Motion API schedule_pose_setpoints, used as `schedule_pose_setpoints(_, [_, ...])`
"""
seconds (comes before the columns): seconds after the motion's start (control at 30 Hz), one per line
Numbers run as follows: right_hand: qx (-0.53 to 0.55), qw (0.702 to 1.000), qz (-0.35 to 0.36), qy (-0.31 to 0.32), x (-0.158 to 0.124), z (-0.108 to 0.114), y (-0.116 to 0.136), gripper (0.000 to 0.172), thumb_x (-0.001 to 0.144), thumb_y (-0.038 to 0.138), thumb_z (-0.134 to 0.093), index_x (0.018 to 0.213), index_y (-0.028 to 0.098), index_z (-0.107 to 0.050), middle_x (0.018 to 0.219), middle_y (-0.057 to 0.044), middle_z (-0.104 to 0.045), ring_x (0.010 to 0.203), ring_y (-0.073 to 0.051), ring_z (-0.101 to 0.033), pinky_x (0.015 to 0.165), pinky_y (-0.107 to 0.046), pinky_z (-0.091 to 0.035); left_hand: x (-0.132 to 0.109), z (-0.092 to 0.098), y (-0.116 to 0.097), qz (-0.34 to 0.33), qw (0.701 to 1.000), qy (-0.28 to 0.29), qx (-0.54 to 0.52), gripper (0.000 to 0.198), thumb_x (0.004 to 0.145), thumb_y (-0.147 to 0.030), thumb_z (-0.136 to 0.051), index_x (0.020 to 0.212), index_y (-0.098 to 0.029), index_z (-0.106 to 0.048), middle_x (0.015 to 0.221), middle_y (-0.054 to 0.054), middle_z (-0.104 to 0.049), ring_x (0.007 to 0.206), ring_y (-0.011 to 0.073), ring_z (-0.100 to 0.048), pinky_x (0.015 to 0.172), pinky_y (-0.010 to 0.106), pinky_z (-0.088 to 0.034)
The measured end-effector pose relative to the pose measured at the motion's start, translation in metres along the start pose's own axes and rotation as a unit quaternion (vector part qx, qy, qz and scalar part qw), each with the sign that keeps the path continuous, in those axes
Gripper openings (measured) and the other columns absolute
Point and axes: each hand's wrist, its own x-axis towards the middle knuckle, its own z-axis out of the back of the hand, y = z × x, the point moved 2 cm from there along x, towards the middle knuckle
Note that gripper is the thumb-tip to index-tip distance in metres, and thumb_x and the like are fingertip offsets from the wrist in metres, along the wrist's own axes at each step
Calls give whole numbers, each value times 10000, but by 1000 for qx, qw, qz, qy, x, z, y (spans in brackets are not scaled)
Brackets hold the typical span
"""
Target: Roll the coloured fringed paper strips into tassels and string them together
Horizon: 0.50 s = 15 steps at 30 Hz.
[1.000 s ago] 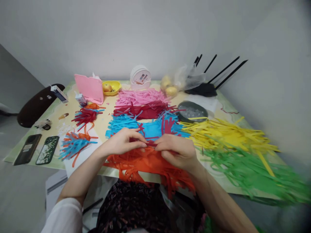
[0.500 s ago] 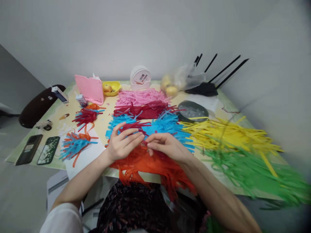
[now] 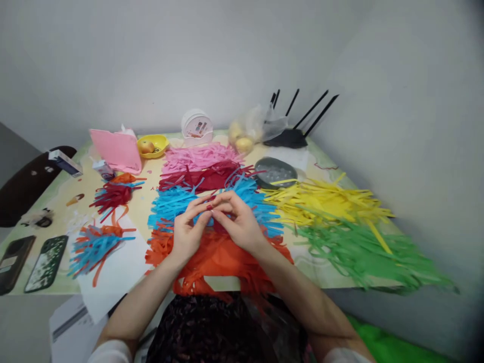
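Observation:
Above the fringed paper sheets, my left hand (image 3: 190,229) and my right hand (image 3: 238,222) meet fingertip to fingertip. Both are pinched on a dark red paper strip, mostly hidden behind the fingers; only bits of it show between them. Under the hands lies an orange fringed sheet (image 3: 212,254), its front part hanging over the table edge. Just beyond is a blue fringed sheet (image 3: 170,204), then a dark red fringed sheet (image 3: 204,176) and a pink fringed sheet (image 3: 200,157).
Yellow fringe (image 3: 328,201) and green fringe (image 3: 363,247) spread to the right. A grey-green dish (image 3: 276,172) stands behind them, near a black router (image 3: 287,138). Two tassels, red (image 3: 115,195) and blue-orange (image 3: 96,247), lie left, with two phones (image 3: 47,263), a pink tablet case (image 3: 117,149) and a yellow bowl (image 3: 159,146).
My left hand's spread fingers have closed in, and both hands now pinch together at the fingertips. The view has shifted, so the table's things appear further left.

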Motion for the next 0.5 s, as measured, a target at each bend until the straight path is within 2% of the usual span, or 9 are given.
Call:
schedule_pose_setpoints(0.1, [-85,996,-1,9,26,34,-14,119,908,328,-588,978,251,-645,1027,-26,-722,926,-170,-696,885,-296,-532,9,2,5,15,998,-63,11,222,902,-367,-613,879,-184,-736,1072,87,-748,1073,218,-664,1007,373,-473])
schedule_pose_setpoints(0.17, [-159,985,-43,-57,53,77,-38,187,926,308,-550,986,180,-673,1060,-90,-721,988,-205,-673,928,-326,-503,13,9,9,23,994,-106,2,212,918,-366,-592,900,-188,-706,920,52,-753,960,183,-674,949,326,-484])
schedule_pose_setpoints(0.2, [-288,942,-123,-123,66,102,-55,235,961,307,-485,1017,177,-672,1074,-84,-723,991,-185,-669,923,-302,-501,15,14,10,27,992,-122,-11,203,926,-366,-582,914,-194,-690,863,32,-741,901,163,-668,909,297,-486])
schedule_pose_setpoints(0.23, [-335,915,-169,-147,78,125,-73,269,970,269,-463,1058,126,-673,1121,-141,-709,1041,-217,-655,956,-340,-482,16,18,11,32,990,-133,-25,195,933,-366,-574,921,-198,-673,828,16,-725,850,146,-653,867,270,-483])
schedule_pose_setpoints(0.3, [-379,887,-222,-144,95,158,-106,268,965,237,-493,1014,60,-688,1097,-206,-700,1041,-260,-655,956,-397,-482,16,25,13,51,989,-134,-41,192,939,-372,-563,914,-202,-648,813,1,-698,789,125,-619,799,234,-467])
schedule_pose_setpoints(0.37, [-405,872,-250,-110,103,172,-135,245,947,276,-578,1063,82,-672,1108,-159,-684,1011,-238,-659,905,-409,-523,16,28,15,72,990,-121,-24,227,939,-392,-555,865,-193,-636,815,5,-683,778,126,-603,781,226,-452])
schedule_pose_setpoints(0.43, [-428,864,-252,-75,104,171,-155,302,933,328,-621,1164,134,-629,1167,-104,-649,1012,-212,-650,866,-402,-552,15,28,16,88,991,-102,11,291,934,-419,-552,787,-180,-629,810,20,-681,779,137,-600,802,240,-451])
schedule_pose_setpoints(0.5, [-455,861,-221,-58,103,163,-165,351,931,348,-625,1225,159,-597,1217,-93,-620,1040,-216,-638,864,-401,-557,16,25,16,99,991,-81,37,339,920,-443,-557,725,-176,-630,794,33,-686,774,154,-604,814,261,-459])
